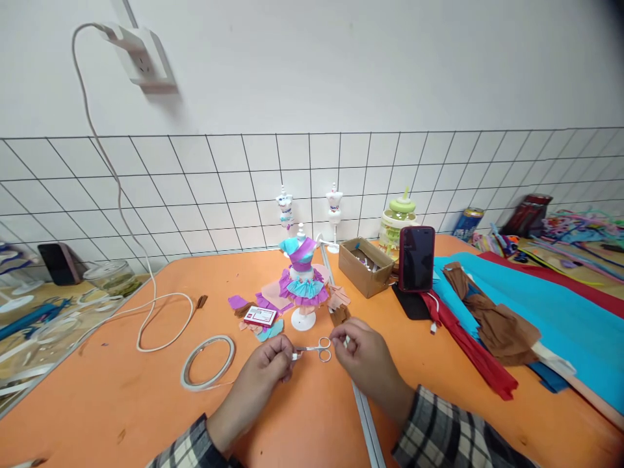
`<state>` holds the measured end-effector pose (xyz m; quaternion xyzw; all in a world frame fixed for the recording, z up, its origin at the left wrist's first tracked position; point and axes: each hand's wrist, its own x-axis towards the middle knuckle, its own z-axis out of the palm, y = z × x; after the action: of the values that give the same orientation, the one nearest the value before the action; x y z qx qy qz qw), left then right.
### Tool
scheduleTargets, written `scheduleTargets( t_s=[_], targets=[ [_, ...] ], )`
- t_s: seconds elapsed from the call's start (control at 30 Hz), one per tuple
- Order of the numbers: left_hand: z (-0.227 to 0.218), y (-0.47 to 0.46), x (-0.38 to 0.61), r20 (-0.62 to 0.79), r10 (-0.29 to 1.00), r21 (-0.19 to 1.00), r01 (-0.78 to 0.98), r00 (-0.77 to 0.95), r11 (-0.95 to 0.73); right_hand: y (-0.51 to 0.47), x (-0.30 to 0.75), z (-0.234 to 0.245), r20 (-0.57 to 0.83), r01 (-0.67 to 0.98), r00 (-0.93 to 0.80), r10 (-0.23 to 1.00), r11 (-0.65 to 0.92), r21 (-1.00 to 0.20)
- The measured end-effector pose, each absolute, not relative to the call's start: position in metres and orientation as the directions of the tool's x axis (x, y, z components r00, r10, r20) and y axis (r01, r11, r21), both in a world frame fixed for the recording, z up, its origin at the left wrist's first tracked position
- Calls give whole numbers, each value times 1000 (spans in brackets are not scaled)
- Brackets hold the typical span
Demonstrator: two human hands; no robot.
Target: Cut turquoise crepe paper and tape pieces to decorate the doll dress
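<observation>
My left hand (268, 364) is closed in a pinch, and a small white piece (296, 356), perhaps tape, shows at its fingertips. Small silver scissors (322, 350) lie between my hands, their blades pointing at my left fingers. My right hand (365, 354) is pinched beside the scissors' handles; a bit of something pale shows between its fingers, too small to name. Beyond my hands stands a white mini dress form (303, 318) wearing a purple and turquoise ruffled crepe-paper dress (303, 276). A roll of double-sided tape (185, 370) lies left of my left hand.
Paper scraps and a small card box (260, 316) lie around the dress form. Behind it stand two more dress forms (334, 203). To the right are a cardboard box (365, 276), a phone (416, 260), a green-lidded jar (402, 214) and coloured crepe paper (550, 292). A white cable (156, 279) loops at left.
</observation>
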<state>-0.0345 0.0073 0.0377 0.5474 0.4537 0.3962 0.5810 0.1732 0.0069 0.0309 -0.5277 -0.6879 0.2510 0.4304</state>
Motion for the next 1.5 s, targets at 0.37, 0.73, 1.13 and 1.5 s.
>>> scheduleTargets(
  t_s=[0.37, 0.73, 1.13, 1.5],
  targets=[
    [37, 0, -30, -109, 919, 993, 80, 378, 85, -4, 159, 22, 354, 490, -368, 860, 503, -712],
    [42, 1, -29, -29, 959, 978, 204, 283, -31, -5, 163, 30, 363, 503, -270, 892, 452, -737],
    [40, 7, -28, -386, 914, 697, -609, 127, 379, 0, 164, 23, 345, 431, -197, 918, 397, -810],
    [39, 3, -33, 12, 993, 996, 86, 114, -22, -2, 168, 22, 388, 512, -253, 886, 463, -723]
  ],
)
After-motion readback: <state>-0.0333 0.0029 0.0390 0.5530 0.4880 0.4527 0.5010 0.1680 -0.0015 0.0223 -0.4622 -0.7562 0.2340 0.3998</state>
